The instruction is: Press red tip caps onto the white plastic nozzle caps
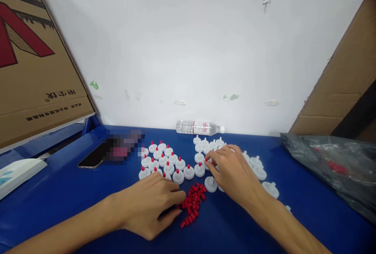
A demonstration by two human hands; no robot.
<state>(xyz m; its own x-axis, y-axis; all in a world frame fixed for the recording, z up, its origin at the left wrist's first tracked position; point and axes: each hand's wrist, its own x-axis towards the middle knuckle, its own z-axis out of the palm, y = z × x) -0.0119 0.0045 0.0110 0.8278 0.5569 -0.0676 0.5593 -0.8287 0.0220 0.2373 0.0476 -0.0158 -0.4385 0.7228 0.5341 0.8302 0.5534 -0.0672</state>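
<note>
My right hand reaches over the white round pieces, thumb and index finger pinching a small red cap at the top of one. That piece is mostly hidden by the fingers. At the left edge of a loose pile of red caps, my left hand is curled, with a red cap between thumb and index finger; its other fingertips are hidden. Left of centre stand several white round pieces with red caps on their stems. Bare-stemmed white pieces lie around and beyond my right hand.
A clear plastic bottle lies along the white wall. To the left are a phone, a white device and a printed cardboard box. A grey plastic bag lies at the right on the blue table.
</note>
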